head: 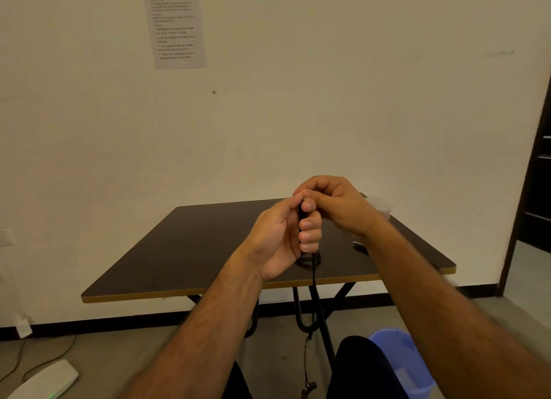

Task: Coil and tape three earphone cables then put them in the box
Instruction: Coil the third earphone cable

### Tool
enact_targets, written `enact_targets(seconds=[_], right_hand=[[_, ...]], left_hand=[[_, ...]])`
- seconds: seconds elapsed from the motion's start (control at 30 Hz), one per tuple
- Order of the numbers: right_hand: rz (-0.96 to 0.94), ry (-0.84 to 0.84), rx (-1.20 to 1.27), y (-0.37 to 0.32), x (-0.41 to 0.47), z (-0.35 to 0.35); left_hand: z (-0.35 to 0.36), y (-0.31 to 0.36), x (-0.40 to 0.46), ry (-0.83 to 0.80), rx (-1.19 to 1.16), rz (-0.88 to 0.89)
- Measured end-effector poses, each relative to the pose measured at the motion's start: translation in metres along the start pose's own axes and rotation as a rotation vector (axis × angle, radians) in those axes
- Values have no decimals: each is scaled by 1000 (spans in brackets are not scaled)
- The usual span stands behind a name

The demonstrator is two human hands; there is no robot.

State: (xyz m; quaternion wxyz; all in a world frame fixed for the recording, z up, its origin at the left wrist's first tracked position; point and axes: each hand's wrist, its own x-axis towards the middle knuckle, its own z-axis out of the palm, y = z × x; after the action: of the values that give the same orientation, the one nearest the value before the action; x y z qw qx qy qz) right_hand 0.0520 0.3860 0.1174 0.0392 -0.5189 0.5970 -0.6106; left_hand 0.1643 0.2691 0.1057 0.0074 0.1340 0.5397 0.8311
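Both hands, left hand (286, 234) and right hand (334, 201), grip a thin black earphone cable (313, 282) dangling down

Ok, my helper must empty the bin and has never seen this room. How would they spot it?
Start at the dark folding table against the wall. Look below its near right corner, on the floor beside the person's knee: the bin stands there. It is the only blue, translucent plastic thing in view.

I sit in a plain office-like workroom — bare cream wall (328, 100) with a printed instruction sheet (176, 25) taped far left, a dark folding table (193, 249), concrete floor (119, 348).
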Motion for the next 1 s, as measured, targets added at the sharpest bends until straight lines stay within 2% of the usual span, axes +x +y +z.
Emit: enact_targets(seconds=[0.2,0.4,0.6,0.8,0.9,1.0], right_hand=[[146,6,198,17,-17,23],[241,-49,175,26,-37,39],[304,-128,-42,20,-41,26],[505,-271,-217,-3,-43,14],[484,-292,-376,-13,-44,9],[343,-282,-594,-24,-41,7]], left_hand=[[5,13,6,52,7,82],[0,14,13,193,85,205],[-10,19,13,276,334,299],[-17,12,19,364,554,381],[-20,8,21,456,715,392],[-22,1,21,462,910,302]])
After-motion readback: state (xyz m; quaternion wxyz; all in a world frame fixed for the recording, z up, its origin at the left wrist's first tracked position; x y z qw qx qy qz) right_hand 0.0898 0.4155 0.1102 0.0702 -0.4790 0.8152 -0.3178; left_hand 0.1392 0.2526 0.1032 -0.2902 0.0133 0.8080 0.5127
